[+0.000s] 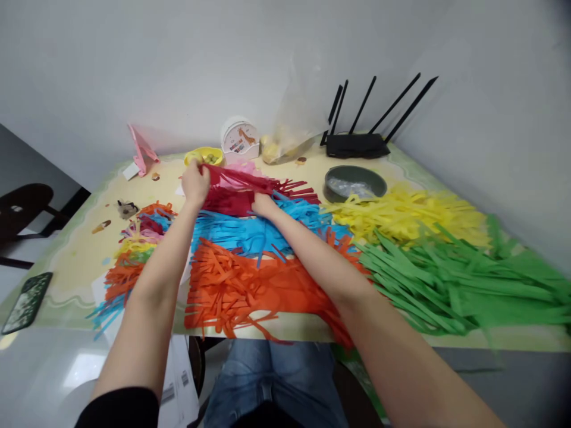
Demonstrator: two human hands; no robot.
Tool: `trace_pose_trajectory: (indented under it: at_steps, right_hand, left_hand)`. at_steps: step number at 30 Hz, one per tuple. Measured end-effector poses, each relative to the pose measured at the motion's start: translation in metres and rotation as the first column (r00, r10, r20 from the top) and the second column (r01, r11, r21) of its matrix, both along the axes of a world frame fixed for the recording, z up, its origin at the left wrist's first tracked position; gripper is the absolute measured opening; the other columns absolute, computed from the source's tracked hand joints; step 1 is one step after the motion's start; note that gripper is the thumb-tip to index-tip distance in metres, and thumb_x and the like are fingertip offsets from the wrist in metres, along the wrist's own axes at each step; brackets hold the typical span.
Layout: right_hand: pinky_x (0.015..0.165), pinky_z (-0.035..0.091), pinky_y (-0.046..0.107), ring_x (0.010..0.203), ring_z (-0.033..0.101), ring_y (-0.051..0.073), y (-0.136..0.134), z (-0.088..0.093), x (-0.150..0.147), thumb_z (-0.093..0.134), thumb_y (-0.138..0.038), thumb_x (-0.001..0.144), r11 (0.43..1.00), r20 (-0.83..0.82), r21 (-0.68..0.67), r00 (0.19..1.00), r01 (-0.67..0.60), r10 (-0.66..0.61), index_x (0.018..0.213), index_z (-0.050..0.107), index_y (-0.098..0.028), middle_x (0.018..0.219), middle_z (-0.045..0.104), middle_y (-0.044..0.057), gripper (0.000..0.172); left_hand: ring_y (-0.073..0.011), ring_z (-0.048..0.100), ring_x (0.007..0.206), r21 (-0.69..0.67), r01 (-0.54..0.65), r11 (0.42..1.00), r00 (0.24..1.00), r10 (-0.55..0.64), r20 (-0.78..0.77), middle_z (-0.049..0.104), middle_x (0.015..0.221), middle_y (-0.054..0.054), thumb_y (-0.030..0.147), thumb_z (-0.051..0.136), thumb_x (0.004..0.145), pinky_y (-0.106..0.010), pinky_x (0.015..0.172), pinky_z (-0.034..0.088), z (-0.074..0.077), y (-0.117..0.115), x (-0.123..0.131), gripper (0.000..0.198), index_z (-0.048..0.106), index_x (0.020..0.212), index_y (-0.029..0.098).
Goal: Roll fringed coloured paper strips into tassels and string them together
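My left hand (195,183) is raised over the far middle of the table and is closed on the end of a red paper strip (232,178), pulling it up from the red strip pile (236,202). My right hand (264,205) rests on that same red pile, fingers curled down into the paper; what they grip is hidden. Just nearer me lie a blue strip pile (250,232) and an orange strip pile (241,285), under my forearms.
Yellow strips (410,214) and green strips (446,279) cover the right side. A mixed bundle of coloured strips (129,255) lies left. A grey bowl (354,181), black router (357,144), white tin (239,139), yellow bowl (204,156), plastic bag (289,142) stand at the back. A phone (27,300) lies far left.
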State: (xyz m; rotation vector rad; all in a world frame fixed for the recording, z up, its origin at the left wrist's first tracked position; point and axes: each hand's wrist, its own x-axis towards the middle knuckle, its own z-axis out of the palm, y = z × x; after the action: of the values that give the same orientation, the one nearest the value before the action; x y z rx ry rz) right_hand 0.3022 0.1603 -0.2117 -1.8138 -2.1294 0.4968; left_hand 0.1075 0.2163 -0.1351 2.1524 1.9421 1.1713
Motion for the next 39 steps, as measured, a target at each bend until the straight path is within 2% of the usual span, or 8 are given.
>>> trace_pose_trajectory:
  at_steps: [3,7,13,18,22,27,32,39]
  right_hand:
    - [0.099,0.055,0.049,0.117,0.064,0.025,0.004,0.004,0.012,0.062,-0.037,0.099,0.986,-0.212,-0.062,0.963,0.157,-0.167,0.135,0.058,-0.017,0.135,0.061,0.012,0.042]
    - [0.086,0.060,0.041,0.102,0.069,0.020,0.000,0.011,0.026,0.060,-0.037,0.100,0.959,-0.439,-0.155,0.854,0.236,-0.281,0.131,0.059,-0.016,0.125,0.066,0.010,0.038]
    - [0.068,0.060,0.031,0.070,0.072,0.018,-0.026,0.045,0.047,0.052,-0.029,0.101,0.947,-0.605,-0.169,0.730,0.271,-0.317,0.100,0.067,-0.007,0.086,0.075,0.013,0.027]
    - [0.085,0.059,0.031,0.104,0.072,0.021,-0.094,0.101,0.021,0.055,-0.037,0.096,0.942,-0.692,0.151,0.713,0.299,-0.115,0.116,0.065,-0.016,0.123,0.072,0.012,0.031]
    - [0.112,0.046,0.044,0.131,0.059,0.027,-0.165,0.124,-0.020,0.068,-0.045,0.085,0.839,-0.484,0.544,0.826,0.025,0.290,0.136,0.058,-0.015,0.141,0.063,0.014,0.060]
    - [0.111,0.046,0.038,0.127,0.061,0.026,-0.198,0.116,-0.034,0.058,-0.023,0.083,0.872,-0.447,0.490,0.861,0.007,0.244,0.140,0.052,-0.011,0.139,0.064,0.015,0.059]
    - [0.089,0.053,0.036,0.094,0.070,0.025,-0.207,0.118,-0.009,0.051,-0.017,0.081,0.879,-0.335,0.462,0.941,0.114,0.055,0.100,0.071,-0.017,0.100,0.077,0.009,0.028]
    - [0.066,0.048,0.027,0.075,0.066,0.018,-0.230,0.138,0.021,0.057,-0.026,0.082,0.885,-0.425,0.456,0.896,0.088,0.130,0.095,0.071,-0.020,0.086,0.074,0.003,0.021]
  left_hand:
    - [-0.0104,0.059,0.096,0.025,-0.100,0.995,0.983,0.095,0.158,0.071,0.094,-0.002,0.021,0.050,0.095,-0.031,0.093,0.044,0.034,0.020,-0.043,0.012,0.058,0.092,0.013]
    - [-0.0195,0.059,0.111,0.094,-0.239,0.966,0.947,0.211,0.244,0.069,0.093,-0.001,0.031,0.048,0.101,-0.044,0.093,0.043,0.103,0.020,-0.092,0.021,0.056,0.091,0.014]
    - [-0.0232,0.060,0.119,0.302,-0.231,0.925,0.970,0.244,-0.004,0.065,0.117,-0.009,0.008,0.052,0.092,-0.047,0.109,0.041,0.190,-0.063,-0.089,0.024,0.056,0.115,0.003]
    - [-0.0341,0.068,0.103,-0.009,0.077,0.997,0.889,-0.073,-0.453,0.071,0.094,-0.012,0.011,0.060,0.081,-0.049,0.092,0.052,0.167,-0.152,-0.031,0.015,0.066,0.095,0.012]
    - [-0.0295,0.070,0.088,-0.059,0.310,0.949,0.821,-0.299,-0.486,0.066,0.079,-0.006,0.012,0.056,0.081,-0.044,0.084,0.053,0.131,-0.194,0.000,0.012,0.064,0.090,0.014]
    - [-0.0275,0.068,0.080,-0.108,0.388,0.916,0.780,-0.388,-0.491,0.064,0.077,-0.006,0.011,0.055,0.082,-0.038,0.076,0.051,0.110,-0.226,0.015,0.013,0.063,0.092,0.016]
    - [-0.0205,0.061,0.069,-0.110,0.474,0.873,0.780,-0.475,-0.406,0.060,0.067,-0.002,0.017,0.057,0.084,-0.032,0.070,0.047,0.105,-0.240,0.007,0.006,0.062,0.082,0.018]
    - [-0.0125,0.049,0.060,-0.253,0.740,0.624,0.652,-0.758,0.036,0.054,0.064,0.002,0.034,0.061,0.085,-0.025,0.057,0.039,0.103,-0.235,-0.013,0.024,0.055,0.068,0.019]
